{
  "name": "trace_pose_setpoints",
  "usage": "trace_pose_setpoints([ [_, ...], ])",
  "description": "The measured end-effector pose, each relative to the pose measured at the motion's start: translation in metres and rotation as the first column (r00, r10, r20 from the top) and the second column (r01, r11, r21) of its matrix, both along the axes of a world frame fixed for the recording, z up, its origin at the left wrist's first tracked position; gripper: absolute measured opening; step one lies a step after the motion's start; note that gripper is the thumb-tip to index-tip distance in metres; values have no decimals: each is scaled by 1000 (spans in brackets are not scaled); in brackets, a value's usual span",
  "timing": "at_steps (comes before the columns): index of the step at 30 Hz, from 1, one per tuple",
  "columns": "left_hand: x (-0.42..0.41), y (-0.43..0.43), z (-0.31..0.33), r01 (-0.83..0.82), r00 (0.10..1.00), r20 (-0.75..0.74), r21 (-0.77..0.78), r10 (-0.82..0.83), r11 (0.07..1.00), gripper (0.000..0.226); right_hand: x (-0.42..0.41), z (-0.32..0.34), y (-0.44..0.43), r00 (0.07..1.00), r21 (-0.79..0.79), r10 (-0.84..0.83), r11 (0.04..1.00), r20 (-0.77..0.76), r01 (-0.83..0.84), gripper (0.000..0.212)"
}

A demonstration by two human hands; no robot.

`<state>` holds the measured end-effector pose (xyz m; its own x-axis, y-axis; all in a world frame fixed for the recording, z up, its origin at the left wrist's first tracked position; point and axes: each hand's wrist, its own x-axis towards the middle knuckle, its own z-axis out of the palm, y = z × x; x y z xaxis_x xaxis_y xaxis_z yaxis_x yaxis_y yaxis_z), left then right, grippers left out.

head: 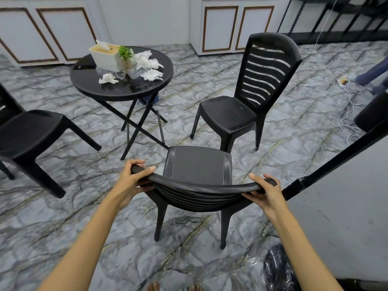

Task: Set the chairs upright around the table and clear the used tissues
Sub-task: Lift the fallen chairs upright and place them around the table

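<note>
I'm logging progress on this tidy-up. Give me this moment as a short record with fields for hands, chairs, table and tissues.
left hand: grips left end of the near chair's top rail
right hand: grips right end of the same rail
near chair: upright, seat toward the table
right chair: upright beside the table
left chair: upright, partly out of frame
table: holds tissue box, small plant, tipped clear cups
crumpled tissues: several on the table, not yet cleared
</note>
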<state>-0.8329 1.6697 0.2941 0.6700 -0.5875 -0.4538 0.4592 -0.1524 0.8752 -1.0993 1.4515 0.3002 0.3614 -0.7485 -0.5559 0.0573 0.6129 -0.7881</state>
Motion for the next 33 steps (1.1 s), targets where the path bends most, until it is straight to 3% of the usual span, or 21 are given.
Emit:
trace_pose_setpoints([
  [6,7,16,-3,155,986,66,-56,-152,986,18,-9,-6,-4,995,-10,64,998,80,-64,24],
  [15,17,21,-7,118,993,45,-130,-112,985,25,-3,-7,-3,983,-34,108,994,149,-104,23],
  [18,26,30,-6,122,992,40,-107,-118,987,64,8,-6,-5,975,-32,144,990,168,-140,44],
  [21,41,45,-6,72,996,56,-104,-67,992,77,30,-5,-2,964,-44,196,981,177,-191,71],
  [23,53,56,-3,31,997,70,-103,-24,994,79,51,-3,3,960,-43,219,976,176,-215,62],
  [26,72,76,3,-20,995,93,-115,31,993,78,91,2,9,956,-29,246,969,157,-245,30],
  [33,116,128,4,-132,983,111,-114,145,985,68,174,-5,25,902,-19,396,917,172,-399,27],
])
